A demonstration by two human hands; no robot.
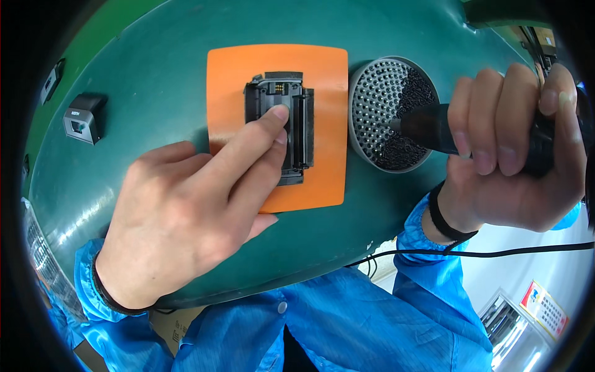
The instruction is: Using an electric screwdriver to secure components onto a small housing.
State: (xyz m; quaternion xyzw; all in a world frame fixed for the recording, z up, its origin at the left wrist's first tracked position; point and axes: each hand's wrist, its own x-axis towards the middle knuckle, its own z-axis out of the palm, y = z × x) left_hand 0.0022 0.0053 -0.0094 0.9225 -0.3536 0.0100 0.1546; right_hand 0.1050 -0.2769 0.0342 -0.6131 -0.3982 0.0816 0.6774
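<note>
A black plastic housing (pixel 299 133) with a long slot and small gold contacts lies on an orange board (pixel 328 180). My left hand (pixel 186 198) reaches over it with index and middle fingers stretched out, their tips pressing on its middle. They cover part of the housing, and the thumb points out beside the board's near edge. At the right, my right hand (pixel 508 136) is wrapped round a black electric screwdriver (pixel 427 127), held sideways. Its tip points left over a round grey screw tray (pixel 354 118) full of holes, with many small black screws (pixel 403 152) along its right side.
A green mat covers the table (pixel 161 80). At the far left stands a small grey-and-black device (pixel 83 118) with a square window. A black cable (pixel 514 252) runs across at the lower right, below my right wrist. Another small device (pixel 52 80) sits at the far left rim.
</note>
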